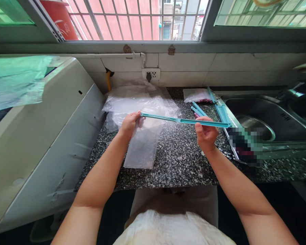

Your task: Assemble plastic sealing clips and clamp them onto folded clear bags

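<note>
A long blue bag-sealing clip [178, 120], unfolded nearly straight with its hinge near the middle, spans both hands above the counter. My left hand [131, 123] pinches its left end. Farther right, my right hand [207, 134] has thumb and fingers closed around the other half, whose tip sticks out past them. Below the clip lies a clear plastic bag [142, 149]; whether my left fingers touch it I cannot tell. More clear bags [142, 100] are heaped behind. Several loose blue clips [221, 114] rest beyond my right hand, near a small clear packet [197, 95].
The speckled stone counter [180, 163] meets a metal sink [290, 119] at right. A pale appliance [48, 119] with a green cloth [17, 80] on it stands at left. A wall socket [154, 74] with a plug is at the back, under the window. A blurred package lies by the sink.
</note>
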`<state>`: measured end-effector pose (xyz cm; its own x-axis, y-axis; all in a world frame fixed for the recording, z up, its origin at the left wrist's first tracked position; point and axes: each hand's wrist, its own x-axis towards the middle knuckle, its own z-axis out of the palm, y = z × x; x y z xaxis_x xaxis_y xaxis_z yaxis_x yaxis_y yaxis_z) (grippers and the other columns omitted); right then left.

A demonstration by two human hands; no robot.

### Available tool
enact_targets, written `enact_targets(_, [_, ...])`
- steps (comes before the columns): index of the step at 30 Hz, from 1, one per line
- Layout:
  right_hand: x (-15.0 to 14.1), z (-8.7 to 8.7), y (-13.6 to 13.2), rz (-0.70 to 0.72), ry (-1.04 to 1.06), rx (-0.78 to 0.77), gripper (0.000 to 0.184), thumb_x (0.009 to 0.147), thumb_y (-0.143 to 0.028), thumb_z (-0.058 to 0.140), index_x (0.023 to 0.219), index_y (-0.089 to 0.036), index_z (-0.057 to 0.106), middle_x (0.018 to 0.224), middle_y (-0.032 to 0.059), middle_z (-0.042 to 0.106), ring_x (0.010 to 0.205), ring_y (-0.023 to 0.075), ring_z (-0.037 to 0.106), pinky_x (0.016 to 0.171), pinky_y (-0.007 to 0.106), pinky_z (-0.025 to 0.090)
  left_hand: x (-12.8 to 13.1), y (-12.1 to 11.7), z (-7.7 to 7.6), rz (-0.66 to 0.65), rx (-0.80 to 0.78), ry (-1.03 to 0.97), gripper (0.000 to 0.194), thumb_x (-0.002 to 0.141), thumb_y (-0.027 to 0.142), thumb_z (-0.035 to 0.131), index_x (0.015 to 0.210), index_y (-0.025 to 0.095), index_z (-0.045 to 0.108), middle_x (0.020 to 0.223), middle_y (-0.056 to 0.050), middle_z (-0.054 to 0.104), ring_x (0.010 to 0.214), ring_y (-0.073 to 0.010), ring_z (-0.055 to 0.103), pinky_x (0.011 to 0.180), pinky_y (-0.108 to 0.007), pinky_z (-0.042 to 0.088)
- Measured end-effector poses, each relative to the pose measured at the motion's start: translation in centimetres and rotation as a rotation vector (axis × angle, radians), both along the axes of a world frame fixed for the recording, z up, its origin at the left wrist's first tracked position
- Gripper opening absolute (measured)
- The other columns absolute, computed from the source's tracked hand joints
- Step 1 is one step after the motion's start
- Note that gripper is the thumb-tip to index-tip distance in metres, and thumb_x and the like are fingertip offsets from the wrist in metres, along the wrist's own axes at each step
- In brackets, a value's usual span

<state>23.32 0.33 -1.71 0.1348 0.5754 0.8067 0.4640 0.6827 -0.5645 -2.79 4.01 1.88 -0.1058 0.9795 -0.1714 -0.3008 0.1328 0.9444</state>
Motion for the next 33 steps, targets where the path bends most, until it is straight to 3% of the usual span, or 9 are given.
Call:
enact_targets(5, [0.0, -0.3, -0.1, -0.01, 0.079, -0.118, 0.015, 0.081, -0.036, 0.054, 0.083, -0.021, 0.059, 0.075, 0.001, 0.058, 0.072, 0.0154, 0.059, 0.071, 0.033, 0.052, 0.1, 0.0, 0.0, 0.001, -0.007, 0.019, 0.03, 0.081, 0.011, 0.045, 0.052, 0.011, 0.054, 0.04, 0.002, 0.047, 0.032, -0.0038, 0.035, 0.034, -0.014, 0.026])
enact_targets(10, [0.0, -0.4, -0.1, 0.0, 0.098, -0.137, 0.015, 0.081, -0.035, 0.054, 0.085, -0.021, 0.059, 0.077, 0.0009, 0.059, 0.072, 0.0148, 0.059, 0.069, 0.031, 0.052, 0.1, 0.1, -0.6, 0.0, 0.027, 0.075, 0.026, 0.077, 0.016, 0.051, 0.052, 0.012, 0.054, 0.04, 0.003, 0.045, 0.034, -0.0041, 0.035, 0.036, -0.014, 0.025])
enact_targets(19, [-0.1, -0.2, 0.0, -0.015, 0.006, -0.029, 0.01, 0.084, -0.03, 0.053, 0.084, -0.022, 0.058, 0.077, 0.001, 0.06, 0.074, 0.0159, 0.06, 0.08, 0.036, 0.051, 0.2, -0.2, -0.4, -0.042, 0.086, 0.199, 0.03, 0.077, 0.021, 0.051, 0.049, 0.012, 0.055, 0.038, 0.002, 0.043, 0.035, -0.0051, 0.031, 0.038, -0.018, 0.022])
enact_targets(25, [-0.6, 0.0, -0.1, 0.04, -0.042, -0.112, 0.012, 0.081, -0.031, 0.057, 0.086, -0.02, 0.058, 0.08, 0.0017, 0.059, 0.061, 0.0112, 0.055, 0.054, 0.025, 0.049, 0.2, -0.2, -0.7, -0.053, 0.127, 0.265, 0.031, 0.077, 0.027, 0.055, 0.049, 0.012, 0.056, 0.039, 0.002, 0.042, 0.036, -0.0058, 0.032, 0.038, -0.02, 0.022])
enact_targets(29, [-1.0, -0.5, 0.0, 0.067, -0.119, -0.192, 0.016, 0.079, -0.033, 0.06, 0.086, -0.019, 0.057, 0.079, 0.001, 0.059, 0.056, 0.0096, 0.052, 0.051, 0.023, 0.048, 0.5, -0.4, -0.6, -0.062, 0.125, 0.27, 0.032, 0.078, 0.025, 0.054, 0.049, 0.012, 0.057, 0.037, 0.003, 0.04, 0.035, -0.0059, 0.031, 0.038, -0.02, 0.022])
enact_targets(33, [-1.2, -0.9, 0.3, 0.112, -0.162, -0.164, 0.02, 0.077, -0.034, 0.064, 0.088, -0.019, 0.057, 0.08, 0.0017, 0.06, 0.056, 0.0091, 0.051, 0.049, 0.023, 0.046, 0.7, -0.6, -0.4, -0.068, 0.116, 0.276, 0.032, 0.078, 0.025, 0.054, 0.048, 0.012, 0.056, 0.038, 0.003, 0.041, 0.035, -0.0057, 0.03, 0.037, -0.02, 0.021])
